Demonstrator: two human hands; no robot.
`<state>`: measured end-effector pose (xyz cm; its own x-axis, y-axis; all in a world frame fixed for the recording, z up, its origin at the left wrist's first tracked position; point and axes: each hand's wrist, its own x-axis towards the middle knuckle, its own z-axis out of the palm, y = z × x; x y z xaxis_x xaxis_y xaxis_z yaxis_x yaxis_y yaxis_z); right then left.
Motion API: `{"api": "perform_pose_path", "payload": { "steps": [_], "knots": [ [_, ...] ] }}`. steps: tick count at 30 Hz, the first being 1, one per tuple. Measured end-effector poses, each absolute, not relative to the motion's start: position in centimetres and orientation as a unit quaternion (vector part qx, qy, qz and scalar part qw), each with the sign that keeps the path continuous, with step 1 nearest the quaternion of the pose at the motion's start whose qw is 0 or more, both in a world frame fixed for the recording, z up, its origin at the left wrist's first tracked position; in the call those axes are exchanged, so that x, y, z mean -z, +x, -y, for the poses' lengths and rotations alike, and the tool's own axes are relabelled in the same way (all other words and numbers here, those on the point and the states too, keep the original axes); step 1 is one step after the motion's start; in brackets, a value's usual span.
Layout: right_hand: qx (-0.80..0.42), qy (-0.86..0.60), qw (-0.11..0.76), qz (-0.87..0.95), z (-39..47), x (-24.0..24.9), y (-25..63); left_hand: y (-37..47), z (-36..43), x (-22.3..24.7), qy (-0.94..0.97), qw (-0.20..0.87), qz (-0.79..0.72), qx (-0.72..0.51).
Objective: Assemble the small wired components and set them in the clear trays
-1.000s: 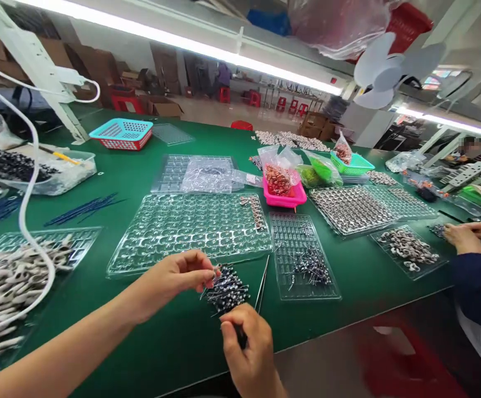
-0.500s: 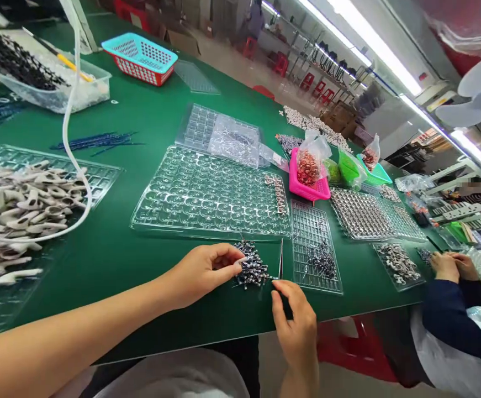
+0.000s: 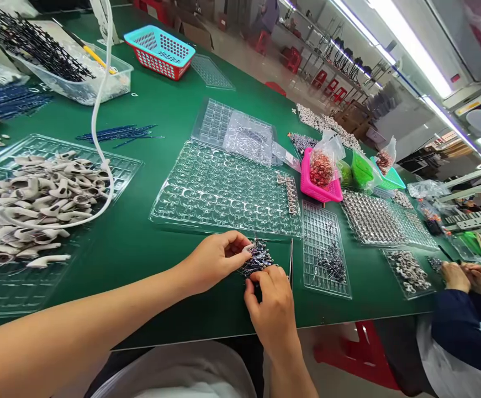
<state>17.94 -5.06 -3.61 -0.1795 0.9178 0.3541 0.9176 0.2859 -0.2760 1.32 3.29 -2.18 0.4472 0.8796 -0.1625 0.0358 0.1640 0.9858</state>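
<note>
My left hand (image 3: 219, 258) pinches a small pale piece (image 3: 247, 249) between thumb and fingertips, at the left edge of a pile of thin dark pins with shiny heads (image 3: 262, 255). At the pile's near edge is my right hand (image 3: 272, 303), its fingertips drawn together and touching the pins; what is between them, if anything, is hidden. Just right of the pile lie slim tweezers (image 3: 291, 260). Behind both hands, a large clear tray with many cups (image 3: 223, 190) holds a short column of small pale pieces (image 3: 291, 196) at its right end.
To the right is a clear gridded tray (image 3: 317, 226) with dark pins (image 3: 333, 262). A pink basket (image 3: 322, 190) stands behind it. At left, greyish curved pieces (image 3: 53, 193) heap on a tray under a white hose (image 3: 95, 121). A co-worker's hands (image 3: 466, 276) work at far right.
My right hand has moved left, from beside the tweezers to the pile's near edge. My left hand still pinches the pale piece. The whole view has shifted slightly.
</note>
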Motion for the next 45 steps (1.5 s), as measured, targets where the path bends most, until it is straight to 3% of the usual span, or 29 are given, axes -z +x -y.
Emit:
{"api": "perform_pose_path", "payload": {
  "steps": [21, 31, 45],
  "knots": [
    [-0.12, -0.526, 0.32, 0.779, 6.4, 3.1, 17.8, 0.6, -3.3, 1.8, 0.565, 0.662, -0.396, -0.294],
    [-0.147, -0.511, 0.513, 0.674, 7.7, 5.6, 18.9, 0.4, -2.0, 0.4, 0.658, 0.618, -0.367, -0.225],
    [-0.163, -0.49, 0.524, 0.678, 7.8, 5.8, 19.0, 1.1, -1.7, -0.4, 0.643, 0.665, -0.371, -0.09]
  ]
}}
